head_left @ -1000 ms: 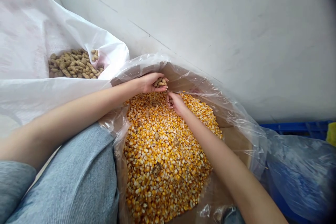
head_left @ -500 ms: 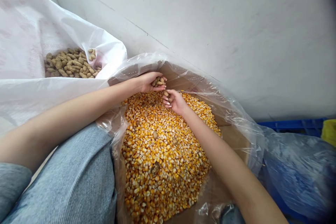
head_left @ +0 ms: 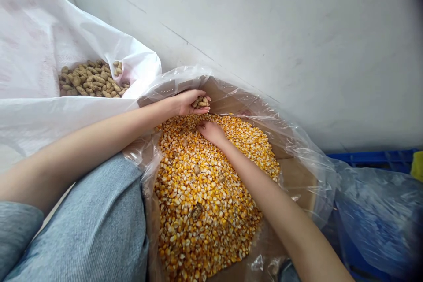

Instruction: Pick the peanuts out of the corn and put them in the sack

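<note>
My left hand [head_left: 191, 102] is cupped around several unshelled peanuts [head_left: 200, 102] above the far side of the corn. Just below it, my right hand [head_left: 211, 132] reaches down to the loose yellow and white corn kernels [head_left: 205, 185]. Its fingertips are hidden against the kernels, so what they hold does not show. The corn lies in a cardboard box [head_left: 297, 172] lined with a clear plastic bag [head_left: 307, 158]. A few peanuts lie on the corn, among them a dark one [head_left: 197, 211] and a pale one [head_left: 197, 169].
A white sack [head_left: 26, 44] at the left holds a heap of peanuts [head_left: 92, 79]. A pale wall [head_left: 264, 31] rises behind the box. At the right are a blue crate [head_left: 380, 161], crumpled clear plastic [head_left: 380, 211] and something yellow [head_left: 417, 165].
My right hand has moved down and slightly left from beside the left hand to the corn; the peanuts seen in it before no longer show. My left hand stays nearly still.
</note>
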`<action>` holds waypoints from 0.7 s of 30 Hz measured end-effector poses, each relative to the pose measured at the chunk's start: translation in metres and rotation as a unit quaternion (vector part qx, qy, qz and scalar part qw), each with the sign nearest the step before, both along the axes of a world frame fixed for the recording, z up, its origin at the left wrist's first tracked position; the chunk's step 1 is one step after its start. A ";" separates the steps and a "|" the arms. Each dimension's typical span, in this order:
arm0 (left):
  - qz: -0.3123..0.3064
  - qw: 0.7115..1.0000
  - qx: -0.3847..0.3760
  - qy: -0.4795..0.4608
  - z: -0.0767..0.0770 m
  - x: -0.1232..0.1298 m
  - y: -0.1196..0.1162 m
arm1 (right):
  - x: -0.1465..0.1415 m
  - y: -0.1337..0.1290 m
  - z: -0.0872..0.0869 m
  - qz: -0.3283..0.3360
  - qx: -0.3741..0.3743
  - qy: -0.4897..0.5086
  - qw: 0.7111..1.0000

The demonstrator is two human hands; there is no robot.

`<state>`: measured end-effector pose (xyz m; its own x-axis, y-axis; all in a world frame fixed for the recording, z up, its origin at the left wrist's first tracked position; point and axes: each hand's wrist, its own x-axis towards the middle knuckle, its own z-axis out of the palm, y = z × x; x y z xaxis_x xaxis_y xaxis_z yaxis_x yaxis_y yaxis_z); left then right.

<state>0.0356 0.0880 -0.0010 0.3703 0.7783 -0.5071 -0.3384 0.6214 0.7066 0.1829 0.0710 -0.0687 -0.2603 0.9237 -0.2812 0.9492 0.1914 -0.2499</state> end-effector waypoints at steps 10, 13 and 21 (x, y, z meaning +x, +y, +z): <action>-0.001 1.000 0.004 -0.002 0.002 0.001 -0.001 | 0.016 0.011 0.014 0.061 -0.064 0.139 0.986; -0.004 1.000 0.007 -0.001 0.002 0.000 -0.001 | 0.014 0.005 0.013 0.100 -0.049 0.050 0.993; -0.003 1.000 0.010 -0.001 0.001 0.000 0.000 | 0.000 -0.006 0.003 0.128 -0.012 -0.074 0.989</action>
